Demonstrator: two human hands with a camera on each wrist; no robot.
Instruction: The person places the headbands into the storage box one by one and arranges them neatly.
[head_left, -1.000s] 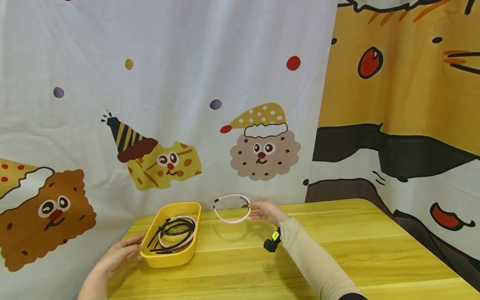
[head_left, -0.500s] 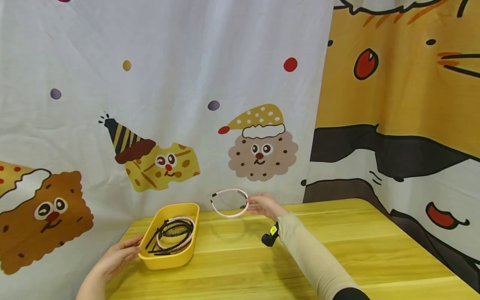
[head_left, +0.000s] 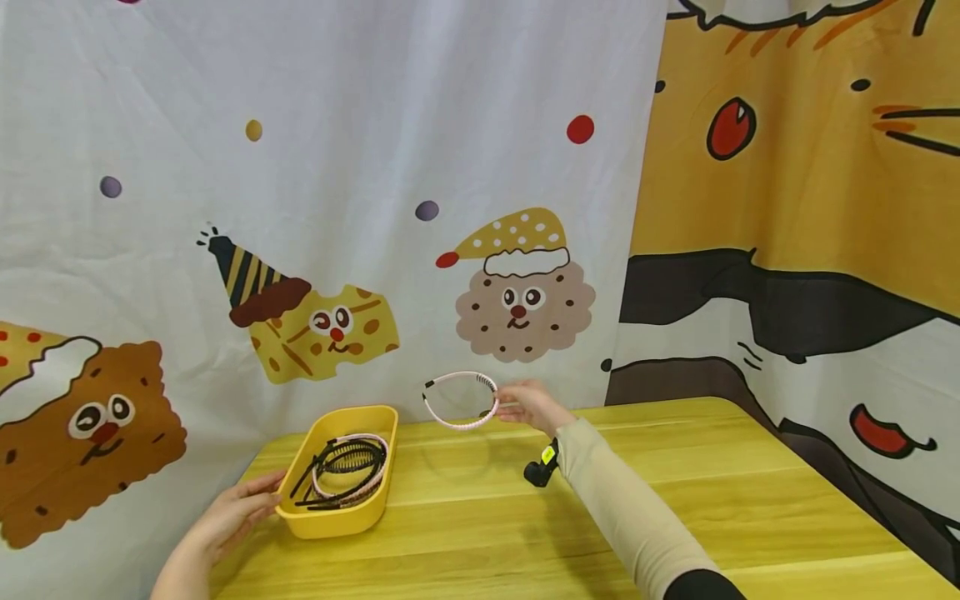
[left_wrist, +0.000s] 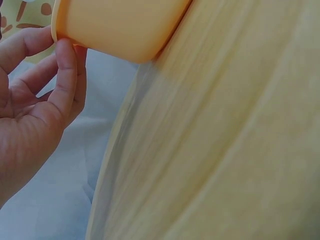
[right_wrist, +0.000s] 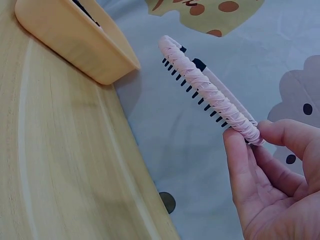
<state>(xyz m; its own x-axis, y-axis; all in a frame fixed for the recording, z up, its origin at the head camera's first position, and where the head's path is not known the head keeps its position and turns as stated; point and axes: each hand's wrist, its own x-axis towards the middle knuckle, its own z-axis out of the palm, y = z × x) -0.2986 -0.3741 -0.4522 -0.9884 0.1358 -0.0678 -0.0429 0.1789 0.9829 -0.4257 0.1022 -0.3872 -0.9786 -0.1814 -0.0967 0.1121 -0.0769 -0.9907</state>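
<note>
My right hand (head_left: 534, 404) pinches a pink headband (head_left: 461, 427) by its side, raised over the back of the table. In the right wrist view the headband (right_wrist: 210, 95) shows a twisted, wrapped surface and a row of black comb teeth, with the thumb and fingertips of my right hand (right_wrist: 280, 175) at its near end. My left hand (head_left: 238, 512) grips the left rim of a yellow plastic basket (head_left: 341, 525). In the left wrist view its fingers (left_wrist: 67, 75) lie at the corner of the basket rim. Several black headbands (head_left: 356, 458) and a pink one lie inside the basket.
The basket stands on a yellow wood-grain table (head_left: 480, 533), toward its left edge. Behind hangs a white curtain (head_left: 337, 125) with cartoon prints, meeting an orange printed cloth (head_left: 795, 167) on the right. A small black device (head_left: 538, 473) hangs at the right wrist.
My right hand has lifted the pink headband slightly higher. The view has shifted a little, while my left hand stays at the basket rim.
</note>
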